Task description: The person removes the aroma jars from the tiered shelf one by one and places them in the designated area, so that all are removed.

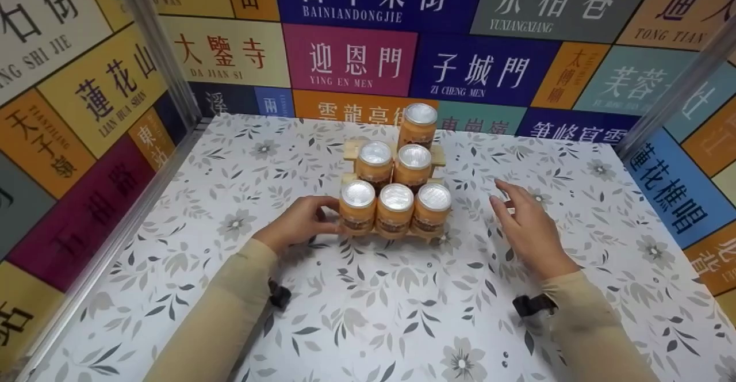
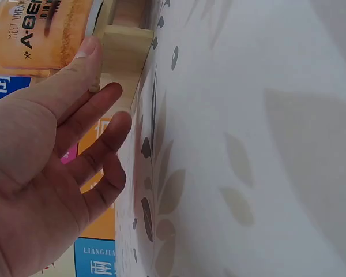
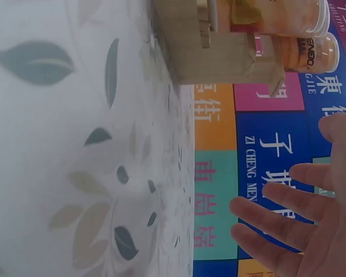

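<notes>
Lettered panels (image 1: pixel 351 60) behind tabletop (image 1: pixel 368 324). Six cans (image 1: pixel 395 218) on wooden rack (image 1: pixel 439 157): beside left hand (image 1: pixel 302 221), fingers parted; left of right hand (image 1: pixel 529 229), spread.

A: What's around the work?
B: White tabletop (image 1: pixel 402 319), printed with grey leaves and flowers.
A: Behind it?
B: Back wall (image 1: pixel 230 48), coloured lettered panels. Magenta YING EN MEN panel (image 1: pixel 353 58) directly left of dark blue ZI CHENG MEN panel (image 1: pixel 477 70). Grey panel (image 1: pixel 558 2) up and right of those.
A: Sides?
B: Left wall (image 1: pixel 63 226), with yellow LIAN HUA SHAN panel (image 1: pixel 100 88). Right wall (image 1: pixel 716 244), blue panel (image 1: pixel 670 189), dark characters. Shiny strips at both corners: left strip (image 1: pixel 163 42), right strip (image 1: pixel 677 80).
</notes>
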The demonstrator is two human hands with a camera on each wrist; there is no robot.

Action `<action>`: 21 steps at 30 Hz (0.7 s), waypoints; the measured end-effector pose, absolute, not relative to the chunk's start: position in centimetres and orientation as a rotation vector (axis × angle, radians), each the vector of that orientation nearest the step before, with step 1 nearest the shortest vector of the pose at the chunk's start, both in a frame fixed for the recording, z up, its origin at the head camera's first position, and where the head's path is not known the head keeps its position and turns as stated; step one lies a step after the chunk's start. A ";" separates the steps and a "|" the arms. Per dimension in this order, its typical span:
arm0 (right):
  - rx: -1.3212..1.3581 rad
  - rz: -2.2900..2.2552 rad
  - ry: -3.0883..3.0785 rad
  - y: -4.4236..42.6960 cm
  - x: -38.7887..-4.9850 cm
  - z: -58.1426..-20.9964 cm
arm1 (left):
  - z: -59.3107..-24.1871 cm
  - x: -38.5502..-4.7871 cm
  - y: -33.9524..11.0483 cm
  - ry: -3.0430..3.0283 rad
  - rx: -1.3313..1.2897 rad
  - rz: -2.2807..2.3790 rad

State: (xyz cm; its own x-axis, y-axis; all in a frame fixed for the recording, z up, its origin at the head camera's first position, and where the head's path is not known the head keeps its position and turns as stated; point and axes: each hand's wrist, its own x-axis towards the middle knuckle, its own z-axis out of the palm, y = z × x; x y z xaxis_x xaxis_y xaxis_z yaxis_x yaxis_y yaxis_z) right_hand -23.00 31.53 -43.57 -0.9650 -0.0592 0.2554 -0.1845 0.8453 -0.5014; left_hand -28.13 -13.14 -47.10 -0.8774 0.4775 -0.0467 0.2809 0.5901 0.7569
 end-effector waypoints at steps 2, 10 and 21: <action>0.192 0.831 -2.784 31.2 -23.1 -43.3 | -47.1 -28.1 -13.1 2.580 0.622 1.153; 0.267 1.030 -2.677 29.7 -24.1 -41.9 | -47.0 -28.2 -13.2 2.578 0.632 1.141; 0.238 1.228 -2.641 26.9 -25.6 -39.6 | -47.0 -28.1 -13.2 2.600 0.619 1.131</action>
State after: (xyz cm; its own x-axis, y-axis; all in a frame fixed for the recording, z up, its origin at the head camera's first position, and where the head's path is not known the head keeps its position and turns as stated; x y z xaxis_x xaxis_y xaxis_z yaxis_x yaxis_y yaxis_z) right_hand -25.61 26.87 -39.57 -0.9629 -0.0537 0.2643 -0.2367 0.6377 -0.7330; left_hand -28.07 -13.24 -47.03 -0.8816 0.4694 -0.0489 0.2843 0.6110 0.7388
